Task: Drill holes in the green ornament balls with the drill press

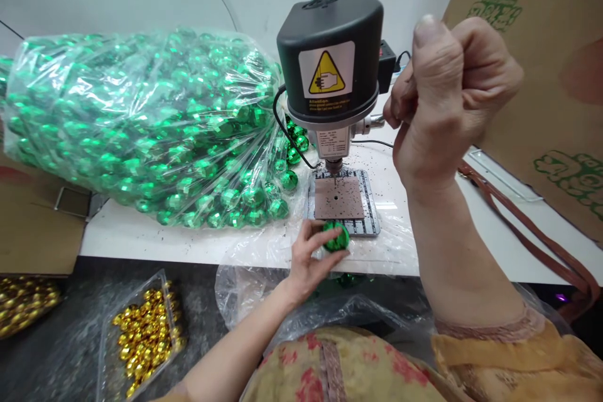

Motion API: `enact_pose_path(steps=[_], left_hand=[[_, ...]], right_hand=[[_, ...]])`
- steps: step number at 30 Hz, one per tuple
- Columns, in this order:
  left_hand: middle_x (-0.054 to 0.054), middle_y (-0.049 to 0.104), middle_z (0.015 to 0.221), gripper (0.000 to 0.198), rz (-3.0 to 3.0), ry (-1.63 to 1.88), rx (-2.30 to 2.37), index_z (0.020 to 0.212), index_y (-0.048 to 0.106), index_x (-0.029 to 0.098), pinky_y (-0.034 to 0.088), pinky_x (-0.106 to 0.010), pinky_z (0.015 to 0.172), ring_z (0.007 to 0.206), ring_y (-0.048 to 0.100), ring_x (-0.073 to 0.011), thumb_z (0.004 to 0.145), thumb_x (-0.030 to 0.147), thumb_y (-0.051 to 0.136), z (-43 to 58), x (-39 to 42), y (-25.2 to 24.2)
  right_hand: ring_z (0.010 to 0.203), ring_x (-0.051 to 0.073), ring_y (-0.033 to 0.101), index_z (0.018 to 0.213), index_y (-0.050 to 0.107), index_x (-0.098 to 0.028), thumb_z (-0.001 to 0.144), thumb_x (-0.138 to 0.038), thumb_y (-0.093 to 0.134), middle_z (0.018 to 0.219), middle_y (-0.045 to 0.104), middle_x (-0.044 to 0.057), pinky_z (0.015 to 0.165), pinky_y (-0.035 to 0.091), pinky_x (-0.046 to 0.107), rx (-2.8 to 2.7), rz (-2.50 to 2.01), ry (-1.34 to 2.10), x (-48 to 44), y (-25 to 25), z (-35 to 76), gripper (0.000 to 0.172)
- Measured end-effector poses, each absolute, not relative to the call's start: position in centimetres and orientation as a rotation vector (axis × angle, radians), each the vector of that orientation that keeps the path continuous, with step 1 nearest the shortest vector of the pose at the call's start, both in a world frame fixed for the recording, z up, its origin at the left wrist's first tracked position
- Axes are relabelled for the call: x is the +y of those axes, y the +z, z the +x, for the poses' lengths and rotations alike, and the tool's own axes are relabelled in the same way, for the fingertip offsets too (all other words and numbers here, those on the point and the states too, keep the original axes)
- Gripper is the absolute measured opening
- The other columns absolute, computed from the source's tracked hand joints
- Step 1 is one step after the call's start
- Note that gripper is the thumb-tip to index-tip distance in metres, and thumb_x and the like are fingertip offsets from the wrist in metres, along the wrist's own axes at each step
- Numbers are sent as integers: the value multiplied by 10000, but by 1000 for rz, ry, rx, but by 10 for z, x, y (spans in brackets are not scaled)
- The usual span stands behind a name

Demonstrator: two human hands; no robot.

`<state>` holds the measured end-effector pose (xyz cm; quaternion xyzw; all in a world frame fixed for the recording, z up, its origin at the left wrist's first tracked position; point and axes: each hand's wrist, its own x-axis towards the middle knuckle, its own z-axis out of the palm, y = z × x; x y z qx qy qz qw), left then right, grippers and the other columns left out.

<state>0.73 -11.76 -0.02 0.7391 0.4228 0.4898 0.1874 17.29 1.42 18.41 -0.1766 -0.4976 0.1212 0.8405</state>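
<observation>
My left hand pinches a shiny green faceted ball between thumb and fingers, at the front edge of the drill press's base plate. My right hand is raised in a fist beside the bench drill press. Its fingers are curled at the metal feed handle, most of which they hide. Under the chuck lies a pinkish square pad with a dark hole, sprinkled with dark shavings. The ball is in front of the pad, apart from the drill bit.
A large clear bag of green balls fills the table's left. Loose green balls lie behind the press. Cardboard boxes stand at the right. Below left, a clear tray holds gold balls. Plastic film hangs over the table edge.
</observation>
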Motion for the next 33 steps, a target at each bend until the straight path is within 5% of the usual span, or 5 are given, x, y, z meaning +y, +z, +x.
enact_pose_path(steps=[10, 19, 23, 28, 33], left_hand=[[-123, 702, 1321, 415, 2465, 340, 1077, 1359, 655, 374, 621, -346, 792, 960, 747, -262, 951, 309, 612, -26, -189, -71], [-115, 750, 1138, 220, 2663, 1176, 1094, 1039, 703, 260, 617, -347, 789, 948, 735, -216, 933, 162, 538, -31, -122, -13], [-148, 703, 1185, 312, 2485, 1040, 1594, 1074, 697, 208, 549, -442, 1003, 1157, 659, -276, 918, 84, 458, -40, -21, 16], [-136, 688, 1021, 312, 2434, 572, 1932, 1102, 699, 167, 519, -455, 973, 1067, 632, -315, 826, 52, 609, -57, 53, 22], [-165, 631, 1204, 429, 2415, 281, 2137, 1108, 702, 184, 526, -427, 893, 1122, 617, -349, 718, 6, 718, -57, 50, 21]], right_hand=[[362, 53, 291, 633, 299, -267, 919, -45, 570, 500, 324, -103, 430, 257, 272, -1039, -384, 287, 9, 188, 170, 453], [409, 54, 347, 614, 342, -240, 926, -144, 625, 492, 371, -88, 440, 282, 268, -1048, -389, 264, 11, 180, 173, 432], [404, 40, 348, 607, 352, -227, 917, -213, 664, 483, 371, -92, 439, 280, 258, -1045, -392, 260, 11, 179, 175, 440], [417, 31, 356, 606, 332, -210, 921, -183, 645, 499, 342, -91, 461, 284, 253, -1068, -383, 259, 9, 176, 175, 445], [460, 11, 388, 610, 300, -192, 960, -175, 584, 527, 328, -80, 534, 325, 247, -1085, -407, 271, 3, 176, 173, 452]])
